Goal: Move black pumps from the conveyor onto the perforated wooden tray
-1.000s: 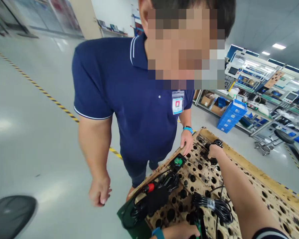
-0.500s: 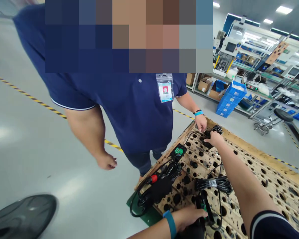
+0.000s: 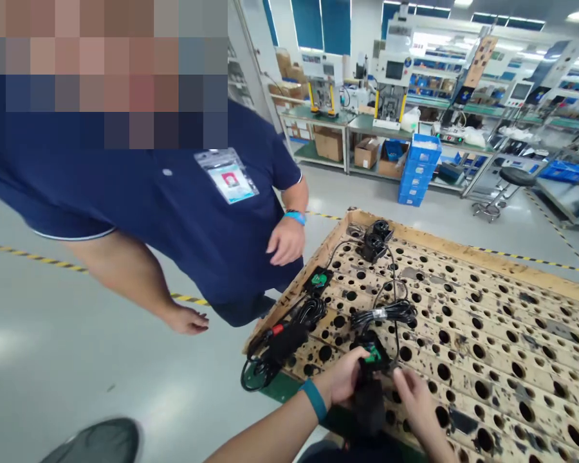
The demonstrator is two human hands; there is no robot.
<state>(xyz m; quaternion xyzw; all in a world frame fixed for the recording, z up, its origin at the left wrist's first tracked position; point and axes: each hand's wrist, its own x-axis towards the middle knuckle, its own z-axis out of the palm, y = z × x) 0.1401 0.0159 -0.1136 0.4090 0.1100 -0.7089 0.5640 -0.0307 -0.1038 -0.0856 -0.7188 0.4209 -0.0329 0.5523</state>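
My left hand [image 3: 345, 376] is closed on the left side of a black case with a green circuit board [image 3: 374, 352], its thumb on top at the board's edge. My right hand [image 3: 415, 392] is at the case's right side, fingertips together at the black cable [image 3: 396, 344] that runs down to the case; the exact grip is partly hidden. Beyond the case lies a bundled coil of black cable [image 3: 383, 314] with a pale tie. Farther off, a black plug-like part with cable [image 3: 377, 241] rests on the perforated wooden board [image 3: 463, 302].
A second green circuit board [image 3: 318, 280] and a black cable coil [image 3: 311, 312] with a red connector [image 3: 276, 329] lie along the left edge. A co-worker in a navy shirt [image 3: 183, 212] stands at the left. Blue bins [image 3: 417, 170] are stacked behind.
My right hand has left the far black part and come back to the case in my left hand. The co-worker's hand has withdrawn from that part. The view has swung right.
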